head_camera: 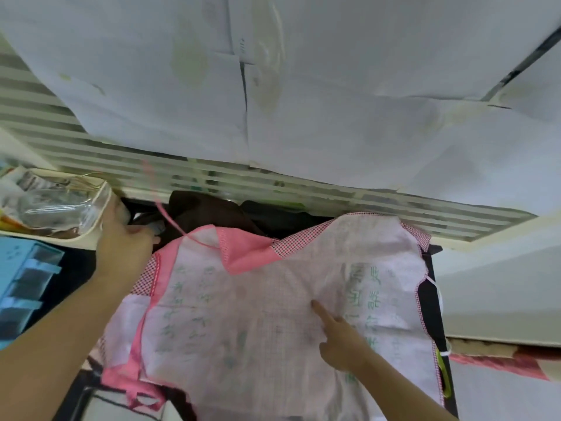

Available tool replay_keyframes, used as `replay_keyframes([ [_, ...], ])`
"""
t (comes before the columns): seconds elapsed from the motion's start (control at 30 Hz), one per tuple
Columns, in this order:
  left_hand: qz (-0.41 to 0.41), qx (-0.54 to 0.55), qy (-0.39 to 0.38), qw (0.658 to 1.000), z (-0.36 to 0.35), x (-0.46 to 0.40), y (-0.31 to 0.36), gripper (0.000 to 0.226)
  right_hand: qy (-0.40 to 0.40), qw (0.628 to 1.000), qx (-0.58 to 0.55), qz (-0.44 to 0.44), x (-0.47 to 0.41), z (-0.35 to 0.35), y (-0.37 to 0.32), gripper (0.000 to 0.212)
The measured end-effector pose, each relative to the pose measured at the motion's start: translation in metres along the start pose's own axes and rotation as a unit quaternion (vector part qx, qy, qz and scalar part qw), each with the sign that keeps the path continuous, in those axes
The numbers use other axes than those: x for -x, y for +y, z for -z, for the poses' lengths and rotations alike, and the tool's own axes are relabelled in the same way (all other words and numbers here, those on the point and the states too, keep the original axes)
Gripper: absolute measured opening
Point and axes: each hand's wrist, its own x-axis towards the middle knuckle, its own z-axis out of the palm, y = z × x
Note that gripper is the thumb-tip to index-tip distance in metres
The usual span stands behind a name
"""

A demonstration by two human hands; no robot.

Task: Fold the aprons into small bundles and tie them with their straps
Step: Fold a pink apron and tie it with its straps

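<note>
A pink apron [273, 314] with red-checked trim lies spread on the black table [432, 302], with faint green characters showing through it. My right hand [343, 341] presses its straight index finger on the cloth right of centre, the other fingers curled under. My left hand [124, 241] is at the apron's far left corner with fingers curled toward the edge; what they hold is hidden. A thin pink strap [165, 212] rises blurred from the apron's top edge, just right of that hand. Another pink strap loop [142, 396] hangs at the near left.
Dark clothes [212, 214] are piled at the table's far edge under a slatted rail [273, 183]. A clear tray of clutter [54, 205] stands far left, with blue drawers [24, 284] below it. White cloth [303, 86] hangs overhead.
</note>
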Motion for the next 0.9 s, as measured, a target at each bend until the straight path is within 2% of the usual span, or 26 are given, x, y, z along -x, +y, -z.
replay_keyframes([
  [0.1, 0.036, -0.038, -0.077, 0.996, -0.005, 0.021, 0.002, 0.020, 0.027, 1.000, -0.006, -0.006, 0.006, 0.000, -0.008, 0.087],
  [0.17, 0.076, -0.073, -0.206, 0.973, -0.019, 0.044, -0.003, 0.007, 0.068, 0.997, -0.037, -0.007, 0.004, 0.000, -0.023, 0.075],
  [0.23, 0.096, -0.126, -0.320, 0.934, -0.037, 0.072, -0.015, 0.010, 0.094, 0.974, -0.204, 0.005, 0.000, 0.013, -0.052, 0.063],
  [0.27, 0.085, -0.155, -0.350, 0.920, -0.044, 0.084, -0.025, 0.010, 0.088, 0.942, -0.324, 0.009, -0.003, 0.023, -0.070, 0.060],
  [0.3, 0.067, -0.184, -0.364, 0.911, -0.048, 0.097, -0.033, 0.011, 0.076, 0.903, -0.423, 0.011, -0.006, 0.034, -0.090, 0.056],
  [0.33, 0.045, -0.209, -0.369, 0.905, -0.051, 0.107, -0.041, 0.014, 0.068, 0.883, -0.465, 0.007, -0.008, 0.046, -0.109, 0.050],
  [0.43, 0.001, -0.263, -0.390, 0.882, -0.046, 0.130, -0.062, 0.012, 0.073, 0.913, -0.402, -0.010, -0.020, 0.075, -0.157, 0.022],
  [0.47, 0.000, -0.271, -0.389, 0.881, -0.042, 0.133, -0.070, 0.011, 0.080, 0.909, -0.408, -0.001, -0.022, 0.085, -0.166, 0.014],
  [0.5, 0.001, -0.273, -0.375, 0.886, -0.037, 0.136, -0.078, 0.012, 0.086, 0.888, -0.451, 0.029, -0.021, 0.098, -0.176, 0.011],
  [0.53, 0.001, -0.274, -0.346, 0.897, -0.032, 0.136, -0.087, 0.016, 0.080, 0.849, -0.516, 0.079, -0.017, 0.112, -0.184, 0.013],
  [0.57, 0.004, -0.275, -0.308, 0.911, -0.026, 0.134, -0.095, 0.019, 0.060, 0.796, -0.587, 0.135, -0.008, 0.127, -0.187, 0.021],
  [0.6, 0.009, -0.266, -0.266, 0.927, -0.019, 0.134, -0.102, 0.020, 0.041, 0.760, -0.623, 0.179, 0.001, 0.135, -0.187, 0.031],
  [0.63, 0.020, -0.250, -0.231, 0.940, -0.012, 0.134, -0.109, 0.021, 0.040, 0.762, -0.615, 0.200, 0.011, 0.138, -0.182, 0.038],
  [0.7, 0.075, -0.196, -0.197, 0.958, 0.001, 0.136, -0.124, 0.023, 0.065, 0.832, -0.525, 0.168, 0.024, 0.121, -0.165, 0.037],
  [0.77, 0.156, -0.127, -0.197, 0.960, 0.010, 0.144, -0.142, 0.034, 0.087, 0.895, -0.425, 0.102, 0.029, 0.080, -0.137, 0.024],
  [0.83, 0.210, -0.127, -0.221, 0.944, 0.013, 0.160, -0.161, 0.046, 0.064, 0.924, -0.373, 0.047, 0.041, 0.033, -0.104, 0.017],
  [0.9, 0.268, -0.118, -0.240, 0.926, 0.010, 0.177, -0.167, 0.045, 0.031, 0.932, -0.361, -0.006, 0.057, -0.007, -0.070, 0.016],
])
